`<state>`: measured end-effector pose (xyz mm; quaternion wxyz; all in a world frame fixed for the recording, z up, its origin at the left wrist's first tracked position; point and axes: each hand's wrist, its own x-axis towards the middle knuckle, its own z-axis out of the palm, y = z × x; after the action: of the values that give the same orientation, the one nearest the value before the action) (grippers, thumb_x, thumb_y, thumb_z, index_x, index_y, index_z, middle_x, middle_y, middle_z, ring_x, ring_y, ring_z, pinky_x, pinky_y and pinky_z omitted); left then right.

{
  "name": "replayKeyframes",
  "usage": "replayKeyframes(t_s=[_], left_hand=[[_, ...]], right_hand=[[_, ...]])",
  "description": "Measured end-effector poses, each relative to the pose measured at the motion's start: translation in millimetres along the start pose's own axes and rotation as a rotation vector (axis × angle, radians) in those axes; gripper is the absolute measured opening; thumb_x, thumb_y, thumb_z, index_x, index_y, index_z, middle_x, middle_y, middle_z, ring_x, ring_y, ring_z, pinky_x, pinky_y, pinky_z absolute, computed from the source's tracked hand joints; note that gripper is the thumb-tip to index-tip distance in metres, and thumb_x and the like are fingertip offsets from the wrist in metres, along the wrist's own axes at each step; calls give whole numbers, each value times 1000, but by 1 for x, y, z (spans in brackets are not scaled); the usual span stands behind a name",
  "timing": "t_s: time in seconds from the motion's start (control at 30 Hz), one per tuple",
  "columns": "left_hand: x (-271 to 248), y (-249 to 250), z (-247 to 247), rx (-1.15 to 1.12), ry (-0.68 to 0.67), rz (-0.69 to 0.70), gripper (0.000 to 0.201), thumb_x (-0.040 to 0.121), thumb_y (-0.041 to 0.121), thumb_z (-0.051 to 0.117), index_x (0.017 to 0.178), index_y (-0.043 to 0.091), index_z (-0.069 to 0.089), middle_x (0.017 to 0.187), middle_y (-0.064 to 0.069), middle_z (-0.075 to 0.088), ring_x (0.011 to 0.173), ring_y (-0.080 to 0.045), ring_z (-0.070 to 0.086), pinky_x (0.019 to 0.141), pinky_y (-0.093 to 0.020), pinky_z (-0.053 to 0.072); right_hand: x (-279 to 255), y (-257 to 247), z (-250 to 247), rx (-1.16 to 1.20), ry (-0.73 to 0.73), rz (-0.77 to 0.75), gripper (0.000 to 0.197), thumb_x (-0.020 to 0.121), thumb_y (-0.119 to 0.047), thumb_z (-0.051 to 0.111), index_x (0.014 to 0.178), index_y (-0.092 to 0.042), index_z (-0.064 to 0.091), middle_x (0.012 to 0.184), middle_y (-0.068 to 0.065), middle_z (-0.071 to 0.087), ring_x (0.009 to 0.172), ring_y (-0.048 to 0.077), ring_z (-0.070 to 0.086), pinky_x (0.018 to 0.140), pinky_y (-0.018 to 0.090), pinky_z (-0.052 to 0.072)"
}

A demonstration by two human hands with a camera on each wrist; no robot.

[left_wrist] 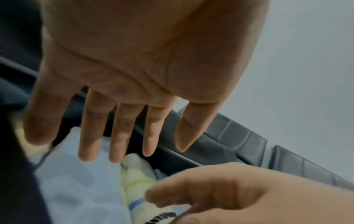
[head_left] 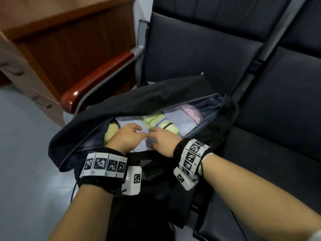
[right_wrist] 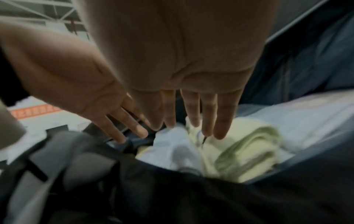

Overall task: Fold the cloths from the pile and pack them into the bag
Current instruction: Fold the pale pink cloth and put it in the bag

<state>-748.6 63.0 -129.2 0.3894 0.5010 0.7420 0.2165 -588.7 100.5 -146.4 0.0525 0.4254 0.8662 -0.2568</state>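
Because the bag (head_left: 156, 94) sits unzipped on the left seat (head_left: 199, 49) of the row, its mouth facing us, we reach straight in. Our left hand (head_left: 127, 136) lies flat, fingers straight, on the pale blue cloth (head_left: 139, 145) near the bag's left end, likely settling it. Our right hand (head_left: 163, 139), fingers relaxed and holding nothing, rests beside it, against the striped yellow cloth (head_left: 159, 123) packed mid-bag.

Bag (head_left: 156, 94): black, unzipped wide, lying on the near edge of a dark seat, mouth running from near left to far right.
Cloths inside: pale blue cloth (head_left: 139, 143) near left; yellow-green striped cloth (head_left: 156, 122) in the middle; white cloth (head_left: 180, 120) beside it; pink cloth (head_left: 192, 112) at far right.
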Motion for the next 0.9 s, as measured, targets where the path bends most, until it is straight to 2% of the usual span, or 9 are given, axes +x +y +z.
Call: replayKeyframes(t_s=[0.07, 0.17, 0.27, 0.43, 0.53, 0.6, 0.67, 0.77, 0.9], left_hand=[[-15, 18, 6, 37, 37, 50, 38, 92, 26, 62, 129, 18, 61, 128, -7, 63, 118, -23, 58, 102, -34, 44], [-39, 54, 32, 69, 91, 196, 31, 90, 22, 62, 121, 20, 66, 120, -2, 65, 112, -22, 59, 94, -29, 42], [-67, 99, 84, 109, 52, 344, 26, 88, 16, 64, 114, 17, 69, 113, -4, 69, 106, -24, 63, 95, -32, 47], [-118, 180, 211, 194, -135, 512, 22, 88, 13, 65, 109, 17, 72, 110, -2, 72, 104, -19, 65, 95, -29, 48], [-152, 225, 294, 239, -236, 605, 21, 91, 16, 64, 109, 21, 72, 106, 6, 69, 100, -12, 62, 87, -23, 44], [-174, 250, 348, 260, -284, 654, 21, 91, 16, 63, 109, 22, 72, 106, 7, 69, 102, -11, 62, 86, -21, 42], [-194, 270, 400, 283, -330, 678, 21, 91, 16, 62, 109, 22, 72, 111, 5, 69, 105, -13, 62, 90, -24, 45], [-221, 294, 470, 313, -411, 686, 20, 91, 14, 62, 106, 22, 73, 111, 3, 69, 106, -13, 63, 93, -26, 48], [-237, 317, 540, 345, -471, 694, 21, 91, 12, 62, 106, 21, 73, 107, 6, 70, 103, -11, 63, 87, -20, 45]], right_hand=[[-39, 11, -11, 79, 102, 44, 41, 94, -23, 56, 135, -19, 58, 137, 7, 54, 126, 26, 51, 108, 35, 39], [-115, 46, -26, 128, 246, 131, 37, 91, -24, 61, 128, -23, 63, 128, 4, 62, 118, 24, 57, 101, 39, 45], [-203, 94, -30, 147, 333, 273, 34, 92, -26, 61, 126, -25, 63, 122, 0, 64, 113, 21, 60, 98, 39, 48], [-356, 182, -10, 213, 433, 555, 34, 93, -30, 59, 127, -28, 61, 121, -4, 63, 113, 17, 59, 96, 41, 50], [-441, 235, 7, 281, 517, 686, 33, 91, -30, 60, 125, -29, 61, 121, -3, 64, 110, 17, 61, 94, 41, 52], [-491, 271, 20, 294, 562, 757, 35, 89, -27, 62, 124, -27, 62, 118, 0, 64, 107, 20, 63, 92, 39, 52], [-538, 308, 37, 318, 612, 823, 37, 87, -21, 63, 123, -23, 63, 116, 3, 64, 103, 22, 64, 92, 34, 51], [-595, 355, 65, 355, 692, 908, 40, 84, -12, 62, 123, -18, 64, 118, 7, 63, 103, 25, 62, 91, 30, 45], [-631, 415, 86, 336, 712, 959, 48, 83, -7, 55, 129, -20, 60, 136, 5, 53, 122, 29, 51, 105, 35, 39]])
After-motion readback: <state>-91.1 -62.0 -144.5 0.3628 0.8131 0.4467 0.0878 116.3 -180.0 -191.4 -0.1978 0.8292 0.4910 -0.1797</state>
